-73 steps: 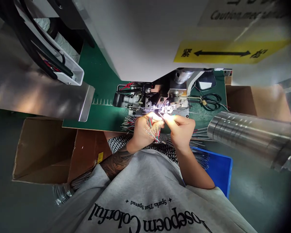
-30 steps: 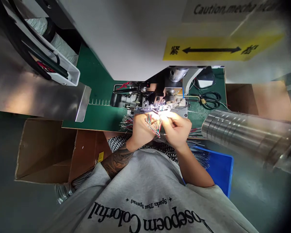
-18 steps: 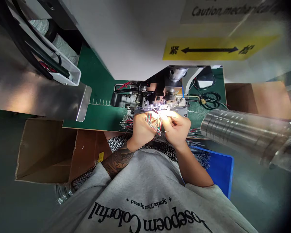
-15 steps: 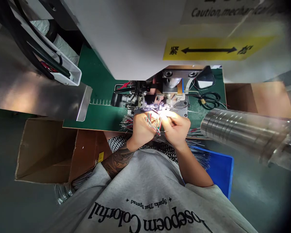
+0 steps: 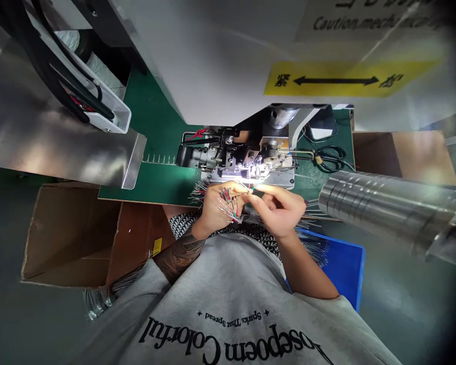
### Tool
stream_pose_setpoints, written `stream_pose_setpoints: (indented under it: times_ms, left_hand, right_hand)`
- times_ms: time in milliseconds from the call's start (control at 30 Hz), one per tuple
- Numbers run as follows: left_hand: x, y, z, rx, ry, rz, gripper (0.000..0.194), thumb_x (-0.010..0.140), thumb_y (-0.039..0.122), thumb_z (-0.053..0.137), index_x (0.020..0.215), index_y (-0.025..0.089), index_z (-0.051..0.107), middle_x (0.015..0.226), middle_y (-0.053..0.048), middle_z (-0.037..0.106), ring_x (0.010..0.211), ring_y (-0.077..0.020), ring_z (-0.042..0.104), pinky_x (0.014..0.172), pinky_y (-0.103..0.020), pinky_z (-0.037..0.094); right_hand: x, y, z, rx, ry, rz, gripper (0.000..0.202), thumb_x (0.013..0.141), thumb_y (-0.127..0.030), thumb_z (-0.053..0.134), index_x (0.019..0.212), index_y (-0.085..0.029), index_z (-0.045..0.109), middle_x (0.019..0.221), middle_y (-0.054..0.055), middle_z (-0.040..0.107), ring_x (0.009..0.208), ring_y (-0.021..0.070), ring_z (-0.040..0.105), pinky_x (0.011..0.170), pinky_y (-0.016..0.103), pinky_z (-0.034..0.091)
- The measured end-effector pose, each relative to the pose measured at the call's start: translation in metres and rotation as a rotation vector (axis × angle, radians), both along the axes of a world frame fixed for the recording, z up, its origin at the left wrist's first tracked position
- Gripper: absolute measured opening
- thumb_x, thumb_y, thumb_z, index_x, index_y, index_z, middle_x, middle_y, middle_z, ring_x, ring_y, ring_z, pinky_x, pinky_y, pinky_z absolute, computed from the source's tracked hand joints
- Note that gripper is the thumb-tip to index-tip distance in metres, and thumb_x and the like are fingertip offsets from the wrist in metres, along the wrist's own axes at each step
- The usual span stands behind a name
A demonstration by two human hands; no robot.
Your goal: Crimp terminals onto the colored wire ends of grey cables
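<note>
My left hand is closed around a bundle of thin wires with red, green and white ends that fan out below its fingers. Thumb and forefinger of my right hand pinch a thin green wire close to the left fingertips. Both hands are just in front of the lit crimping head of a terminal machine, a little apart from it. A strip of metal terminals runs into the machine from the left. Glare hides the exact wire tips.
More wire bundles lie along the front edge of the green table. A blue bin stands at the right, a cardboard box at the left. A metal cylinder juts in from the right, and the white machine housing hangs overhead.
Both hands have drawn back from the crimping head toward my body. The right hand has shifted slightly right, and the pinched green wire now shows. The machine's press parts look raised.
</note>
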State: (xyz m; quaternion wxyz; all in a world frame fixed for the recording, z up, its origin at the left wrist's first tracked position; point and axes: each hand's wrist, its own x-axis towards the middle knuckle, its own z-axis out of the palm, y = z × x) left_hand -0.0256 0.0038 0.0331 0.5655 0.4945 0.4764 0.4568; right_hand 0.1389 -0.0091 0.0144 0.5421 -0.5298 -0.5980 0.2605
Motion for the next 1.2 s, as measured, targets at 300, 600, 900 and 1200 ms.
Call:
stream_pose_setpoints:
  times_ms: [300, 600, 900, 1200]
  left_hand:
    - [-0.005, -0.001, 0.007, 0.061, -0.018, -0.164, 0.042, 0.092, 0.046, 0.093, 0.068, 0.016, 0.076, 0.051, 0.002, 0.057, 0.048, -0.0083, 0.049, 0.054, -0.027, 0.048]
    - [-0.012, -0.005, -0.004, 0.025, 0.112, -0.098, 0.026, 0.092, 0.042, 0.091, 0.093, 0.017, 0.083, 0.076, -0.006, 0.082, 0.06, -0.015, 0.07, 0.059, -0.029, 0.06]
    - [-0.023, -0.004, -0.003, 0.218, 0.399, -0.016, 0.019, 0.099, 0.029, 0.08, 0.084, 0.02, 0.077, 0.071, -0.001, 0.078, 0.061, -0.0134, 0.068, 0.066, -0.029, 0.053]
    - [-0.029, -0.006, -0.004, -0.048, 0.205, 0.077, 0.031, 0.073, 0.035, 0.102, 0.081, 0.018, 0.077, 0.073, -0.001, 0.078, 0.062, -0.0132, 0.067, 0.061, -0.027, 0.053]
  right_hand:
    - [-0.003, 0.003, 0.027, -0.169, 0.142, 0.09, 0.031, 0.09, -0.044, 0.085, 0.064, -0.028, 0.082, 0.05, -0.002, 0.061, 0.045, 0.014, 0.047, 0.043, 0.03, 0.044]
    - [-0.005, 0.011, 0.011, -0.278, 0.347, -0.002, 0.02, 0.083, -0.045, 0.086, 0.075, -0.026, 0.082, 0.066, -0.001, 0.076, 0.06, 0.0178, 0.068, 0.059, 0.034, 0.06]
    - [-0.009, 0.01, 0.007, -0.236, 0.397, -0.036, 0.027, 0.086, -0.047, 0.087, 0.076, -0.025, 0.075, 0.068, -0.002, 0.07, 0.061, 0.0163, 0.065, 0.063, 0.035, 0.06]
    - [-0.003, -0.005, -0.016, -0.325, 0.53, 0.099, 0.04, 0.104, -0.067, 0.07, 0.095, -0.028, 0.071, 0.067, -0.003, 0.067, 0.048, 0.0145, 0.054, 0.047, 0.032, 0.044]
